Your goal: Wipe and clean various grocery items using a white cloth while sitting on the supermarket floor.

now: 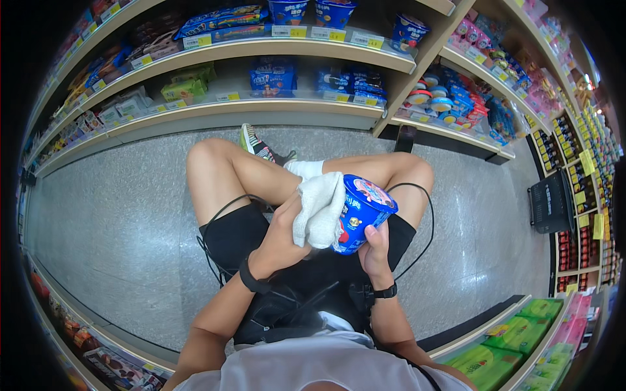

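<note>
My left hand grips a folded light-grey knitted cloth, which lies against the side of a blue snack tub. Around the lower side of that tub is my right hand, its thumb on the printed wall. The tub is tilted, with its round lid towards the top right and pictures and writing on it. Both hands are over my lap, between my bent knees. The cloth and tub hide some of the fingers. Dark bands circle both wrists.
Ahead, shelves hold blue tubs and packets. A black cable loops over my legs onto the grey floor. A dark basket stands at right; green packs fill a shelf at lower right.
</note>
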### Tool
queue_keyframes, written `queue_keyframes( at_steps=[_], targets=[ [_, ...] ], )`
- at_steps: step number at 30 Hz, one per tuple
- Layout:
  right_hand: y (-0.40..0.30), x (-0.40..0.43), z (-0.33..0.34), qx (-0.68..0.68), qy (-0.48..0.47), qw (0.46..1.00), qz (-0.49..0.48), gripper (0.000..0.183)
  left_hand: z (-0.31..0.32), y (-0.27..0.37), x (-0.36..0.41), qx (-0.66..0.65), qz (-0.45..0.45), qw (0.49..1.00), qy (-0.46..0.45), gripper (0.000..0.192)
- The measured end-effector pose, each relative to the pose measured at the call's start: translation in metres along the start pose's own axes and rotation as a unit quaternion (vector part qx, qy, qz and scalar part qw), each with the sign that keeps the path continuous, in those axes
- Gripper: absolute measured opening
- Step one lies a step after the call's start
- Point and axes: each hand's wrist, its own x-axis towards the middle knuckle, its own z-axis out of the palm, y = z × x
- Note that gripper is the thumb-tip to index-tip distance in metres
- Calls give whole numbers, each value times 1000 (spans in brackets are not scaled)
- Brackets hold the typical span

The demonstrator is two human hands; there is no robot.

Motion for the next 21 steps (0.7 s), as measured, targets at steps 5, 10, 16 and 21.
queue_keyframes(
  at_steps=[5,10,16,21],
  targets=[
    [5,-4,-12,-35,-5,999,12,77,1,-1,1,-38,-17,999,-4,66],
    [8,-5,-5,-33,-5,999,7,80,-2,-2,-3,-37,-21,999,0,65],
    [4,5,-3,-11,56,998,-33,76,0,0,-3,-4,23,998,-50,59],
    [-2,15,1,-14,128,991,-46,64,3,6,3,-39,24,995,-91,52]
  ],
)
